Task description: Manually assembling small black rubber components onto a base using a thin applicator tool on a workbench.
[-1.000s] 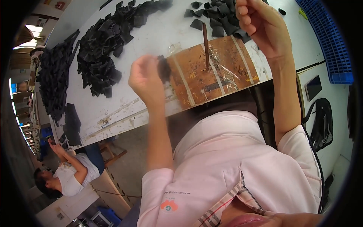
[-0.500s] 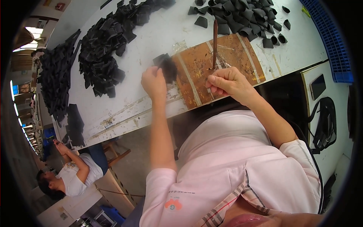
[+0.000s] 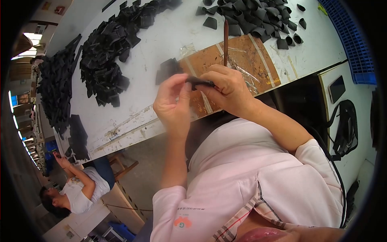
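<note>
My left hand [image 3: 174, 103] pinches one end of a small black piece of sheet material [image 3: 199, 82], seen nearly edge-on. The fingers of my right hand [image 3: 231, 88] are closed on its other end. Both hands hold it above the near left part of a worn brown board [image 3: 262, 60] with strips of tape. A slim brown stick [image 3: 225, 40] points away from me behind my right hand; its near end is hidden, and I cannot tell whether that hand touches it. More flat black pieces [image 3: 167, 69] lie just beyond my left hand.
Flat black pieces [image 3: 102, 56] are heaped on the white table [image 3: 149, 52], with another heap [image 3: 56, 88] farther left. Curled black pieces [image 3: 258, 16] lie beyond the board. A blue basket [image 3: 348, 44], a phone [image 3: 337, 89] and a black bag [image 3: 345, 125] are at the right. Another person [image 3: 80, 185] sits at the left.
My left hand has come away from the flat black pieces and moved right to my right hand. A black piece is now held between them. My right hand has shifted slightly left and up.
</note>
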A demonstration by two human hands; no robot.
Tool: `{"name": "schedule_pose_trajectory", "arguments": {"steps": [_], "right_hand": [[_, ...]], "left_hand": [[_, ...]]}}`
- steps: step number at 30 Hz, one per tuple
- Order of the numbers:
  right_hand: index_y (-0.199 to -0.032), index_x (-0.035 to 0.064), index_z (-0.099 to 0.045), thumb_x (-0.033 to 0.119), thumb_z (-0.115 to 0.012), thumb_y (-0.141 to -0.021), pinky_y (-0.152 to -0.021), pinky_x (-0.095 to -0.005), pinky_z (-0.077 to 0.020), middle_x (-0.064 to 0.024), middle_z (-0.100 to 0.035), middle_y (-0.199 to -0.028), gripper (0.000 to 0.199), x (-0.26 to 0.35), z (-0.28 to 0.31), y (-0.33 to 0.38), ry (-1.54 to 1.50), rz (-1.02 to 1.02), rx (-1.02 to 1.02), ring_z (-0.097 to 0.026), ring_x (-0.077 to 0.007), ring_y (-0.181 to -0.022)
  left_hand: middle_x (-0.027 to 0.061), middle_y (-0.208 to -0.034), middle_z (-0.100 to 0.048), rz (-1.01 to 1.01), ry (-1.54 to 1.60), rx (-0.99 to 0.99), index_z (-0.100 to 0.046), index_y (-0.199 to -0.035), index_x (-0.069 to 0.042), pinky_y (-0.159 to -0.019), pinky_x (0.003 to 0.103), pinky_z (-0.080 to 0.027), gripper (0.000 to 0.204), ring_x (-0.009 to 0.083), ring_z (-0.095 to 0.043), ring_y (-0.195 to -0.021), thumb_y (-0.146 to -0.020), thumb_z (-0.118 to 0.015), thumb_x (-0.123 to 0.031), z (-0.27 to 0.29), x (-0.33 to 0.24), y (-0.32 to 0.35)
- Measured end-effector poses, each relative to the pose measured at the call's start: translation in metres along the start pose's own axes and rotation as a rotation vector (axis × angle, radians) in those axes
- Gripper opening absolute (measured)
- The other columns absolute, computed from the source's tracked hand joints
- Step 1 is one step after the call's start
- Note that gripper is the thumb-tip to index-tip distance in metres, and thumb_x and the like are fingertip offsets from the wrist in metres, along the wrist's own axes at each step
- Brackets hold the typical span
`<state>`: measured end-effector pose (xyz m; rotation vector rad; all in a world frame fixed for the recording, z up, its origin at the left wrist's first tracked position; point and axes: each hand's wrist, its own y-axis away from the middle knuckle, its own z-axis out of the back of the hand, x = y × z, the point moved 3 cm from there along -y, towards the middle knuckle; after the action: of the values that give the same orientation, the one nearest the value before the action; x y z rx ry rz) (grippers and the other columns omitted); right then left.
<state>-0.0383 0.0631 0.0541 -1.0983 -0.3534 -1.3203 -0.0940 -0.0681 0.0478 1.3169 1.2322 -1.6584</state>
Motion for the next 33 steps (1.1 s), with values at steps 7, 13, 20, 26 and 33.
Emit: {"name": "schedule_pose_trajectory", "arguments": {"steps": [7, 13, 20, 26, 33], "right_hand": [[-0.078, 0.0042, -0.055, 0.007, -0.063, -0.056, -0.048, -0.0276, -0.0425, -0.0037, -0.047, -0.067, 0.023, 0.01, 0.012, 0.006, 0.399, 0.287, -0.143, -0.049, -0.0186, -0.06], [-0.081, 0.0031, -0.056, 0.006, -0.058, -0.058, -0.047, -0.0253, -0.0417, -0.0027, -0.045, -0.066, 0.023, 0.009, 0.011, 0.011, 0.58, 0.416, -0.2, -0.049, -0.0158, -0.061], [-0.087, 0.0019, -0.059, 0.019, -0.072, -0.058, -0.053, -0.0305, -0.0432, -0.0075, -0.053, -0.075, 0.036, 0.015, 0.024, 0.011, 0.117, 0.121, -0.091, -0.051, -0.0218, -0.068], [-0.078, 0.0038, -0.056, 0.016, -0.069, -0.065, -0.053, -0.0312, -0.0425, -0.0058, -0.048, -0.071, 0.022, 0.022, 0.026, 0.012, 0.094, 0.126, -0.164, -0.05, -0.0227, -0.068], [-0.069, 0.0041, -0.054, 0.004, -0.061, -0.062, -0.048, -0.0292, -0.0425, -0.0053, -0.046, -0.066, 0.01, 0.024, 0.022, 0.01, 0.39, 0.152, -0.3, -0.049, -0.0197, -0.061]], "left_hand": [[0.006, -0.078, -0.058, 0.527, 0.489, 0.068, -0.054, -0.088, -0.001, -0.057, 0.023, -0.043, 0.013, 0.0119, -0.055, -0.067, -0.082, -0.054, -0.012, -0.003, -0.007, 0.01], [0.0058, -0.071, -0.059, 0.673, 0.552, 0.127, -0.056, -0.084, -0.001, -0.055, 0.022, -0.043, 0.011, 0.0111, -0.054, -0.062, -0.079, -0.054, -0.01, -0.005, 0.002, 0.009], [0.0048, -0.07, -0.059, 0.516, 0.347, 0.066, -0.058, -0.083, 0.001, -0.054, 0.019, -0.041, 0.009, 0.0073, -0.053, -0.06, -0.078, -0.058, -0.006, -0.004, 0.002, 0.015], [0.0054, -0.075, -0.06, 0.163, 0.012, 0.111, -0.054, -0.083, 0.005, -0.063, 0.02, -0.045, 0.006, 0.0075, -0.055, -0.068, -0.079, -0.058, 0.001, -0.03, -0.039, 0.022], [0.0069, -0.067, -0.058, 0.047, 0.016, -0.246, -0.053, -0.081, 0.005, -0.038, 0.016, -0.036, 0.008, 0.0039, -0.046, -0.045, -0.075, -0.056, 0.009, -0.031, -0.029, 0.02]]}}
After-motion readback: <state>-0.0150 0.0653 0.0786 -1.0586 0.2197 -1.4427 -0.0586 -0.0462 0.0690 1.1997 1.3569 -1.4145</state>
